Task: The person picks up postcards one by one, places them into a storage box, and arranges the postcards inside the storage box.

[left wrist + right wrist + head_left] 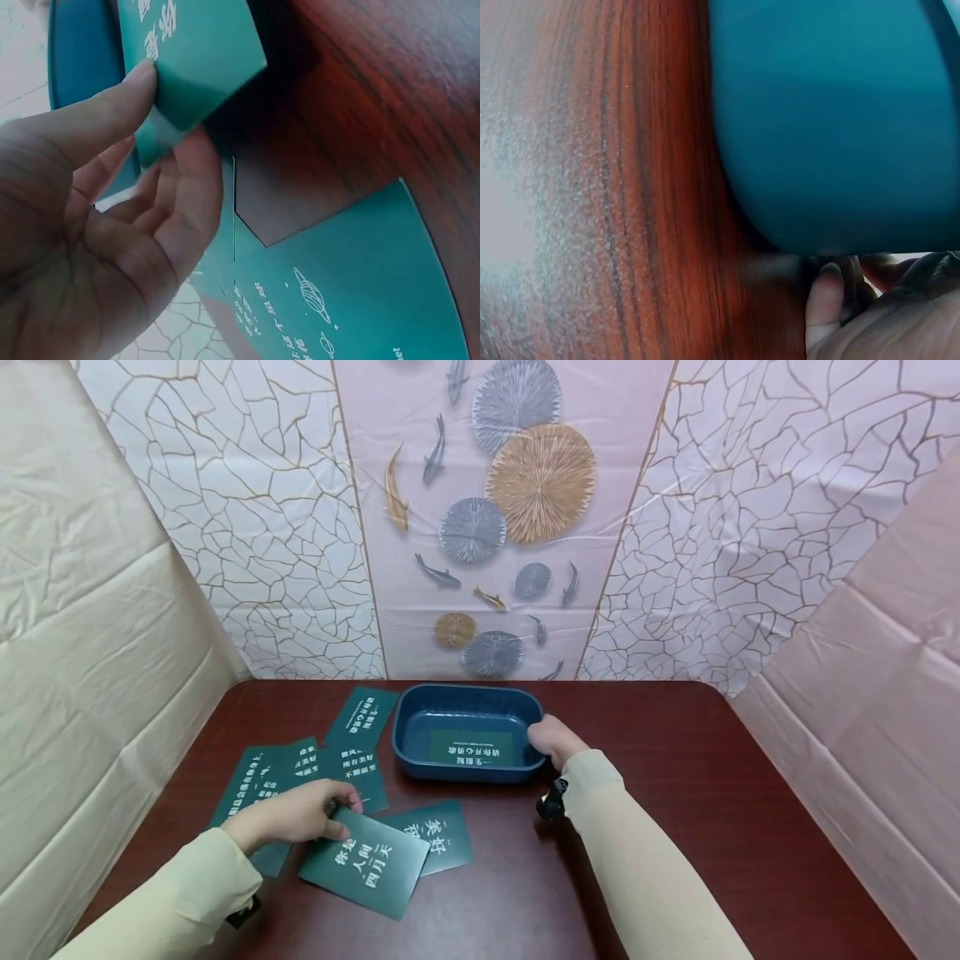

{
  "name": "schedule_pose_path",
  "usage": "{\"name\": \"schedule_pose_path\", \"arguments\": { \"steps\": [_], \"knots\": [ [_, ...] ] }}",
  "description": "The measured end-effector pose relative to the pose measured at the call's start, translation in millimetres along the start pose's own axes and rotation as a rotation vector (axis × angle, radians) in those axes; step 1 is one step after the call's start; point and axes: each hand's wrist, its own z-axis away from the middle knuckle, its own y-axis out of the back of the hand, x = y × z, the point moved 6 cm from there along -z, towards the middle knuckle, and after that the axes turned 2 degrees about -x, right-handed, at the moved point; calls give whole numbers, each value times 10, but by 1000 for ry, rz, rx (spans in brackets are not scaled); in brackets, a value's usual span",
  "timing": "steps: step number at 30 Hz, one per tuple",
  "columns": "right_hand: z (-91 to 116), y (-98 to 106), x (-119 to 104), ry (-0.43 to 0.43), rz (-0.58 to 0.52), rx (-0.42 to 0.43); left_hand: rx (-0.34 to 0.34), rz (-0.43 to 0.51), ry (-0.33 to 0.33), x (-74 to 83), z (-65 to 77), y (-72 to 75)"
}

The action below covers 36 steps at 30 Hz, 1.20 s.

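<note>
My left hand (300, 812) pinches a dark green card (365, 865) with white Chinese lettering by its edge, thumb on the printed face and fingers behind. In the left wrist view the held card (199, 60) tilts up above other cards. Partly under it in the head view lies another green card (447, 837). My right hand (556, 739) grips the right end of a deep blue rectangular tray (468, 772), its fingers at the rim. In the right wrist view the tray's wall (840, 135) hides part of that hand. One green card (472, 747) lies flat inside the tray.
Several green cards lie left of the tray: one card (362, 717) beside its left end, another card (360, 777) nearer, and an overlapping card (251, 781) further left. The dark red wooden table (675, 777) ends at a patterned cloth backdrop (480, 568), with cloth sides left and right.
</note>
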Motion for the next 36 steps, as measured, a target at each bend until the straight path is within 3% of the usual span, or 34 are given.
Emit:
{"name": "schedule_pose_path", "arguments": {
  "steps": [9,16,22,31,36],
  "knots": [
    [-2,-18,1,11,-2,-6,-84,271,43,52,-6,15],
    [6,-33,15,7,-16,19,-90,427,1,218,-100,62],
    [3,-33,17,17,-10,22,0,458,-19,318,-197,150],
    [-10,-7,-1,22,-22,25,272,483,36,416,-332,254],
    [-4,-21,9,23,-23,15,325,512,47,464,-393,261]
  ]
}}
